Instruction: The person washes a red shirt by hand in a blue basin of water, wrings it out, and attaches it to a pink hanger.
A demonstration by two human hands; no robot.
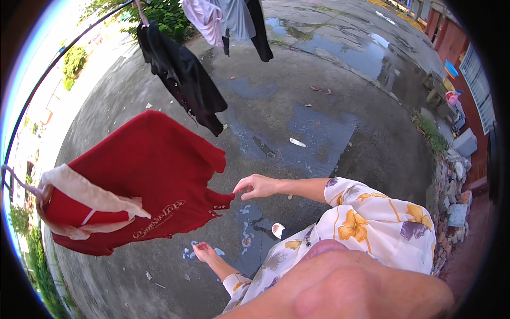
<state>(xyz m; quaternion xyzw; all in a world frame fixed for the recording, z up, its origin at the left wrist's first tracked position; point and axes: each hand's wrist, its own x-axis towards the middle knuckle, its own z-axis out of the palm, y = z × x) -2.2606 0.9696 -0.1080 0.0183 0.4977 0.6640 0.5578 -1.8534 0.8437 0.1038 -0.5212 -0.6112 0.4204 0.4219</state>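
Note:
A red knit shirt (147, 171) with a cream collar (87, 191) and pale lettering hangs at the left from a pinkish hanger (24, 185). Its hem has small snaps or buttons, and one corner points towards me. My right hand (259, 186) is at that corner. The fingertips meet the fabric, but whether they pinch it is unclear, and the thumb stands apart. Lower in the view, my left hand (205, 253) is held out near the shirt with nothing in it, fingers apart and slightly curled.
Black clothing (183, 75) and pale clothing (223, 20) hang farther along a dark line (51, 63). Concrete ground (287, 79) below has wet patches and puddles (350, 52). Rubble (450, 203), a grey box (465, 142) and a blue basin (451, 69) line a red wall at right.

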